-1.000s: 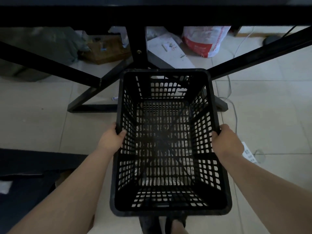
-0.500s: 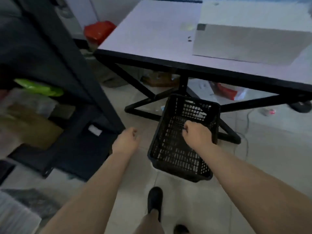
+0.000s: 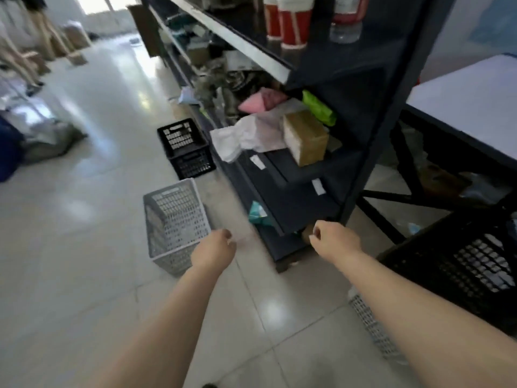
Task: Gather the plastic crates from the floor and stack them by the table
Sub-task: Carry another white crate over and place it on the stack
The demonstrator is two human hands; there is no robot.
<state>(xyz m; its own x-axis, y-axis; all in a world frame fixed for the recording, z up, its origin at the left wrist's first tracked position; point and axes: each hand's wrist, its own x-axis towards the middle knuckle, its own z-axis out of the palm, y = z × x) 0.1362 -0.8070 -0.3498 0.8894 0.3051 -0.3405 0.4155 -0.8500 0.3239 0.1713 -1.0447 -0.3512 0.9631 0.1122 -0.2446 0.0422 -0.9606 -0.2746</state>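
A grey plastic crate (image 3: 174,222) stands on the floor just ahead of my left hand (image 3: 214,252). Farther along, a black crate (image 3: 186,148) sits against the shelving. Another black crate (image 3: 461,264) stands at the right beside the table (image 3: 470,99), with a grey crate's edge (image 3: 372,329) showing under my right forearm. My right hand (image 3: 334,243) hovers near the shelf's bottom corner. Both hands hold nothing, with fingers loosely curled.
A dark shelving unit (image 3: 321,113) packed with boxes, cloths and bags runs along the right of the tiled aisle. Bags and bundles (image 3: 42,135) lie at the left. Chair legs (image 3: 25,57) stand far back left.
Both hands have let go of the black crate, which now stands by the table. My view has swung left from the table to the aisle with the grey and black crates.
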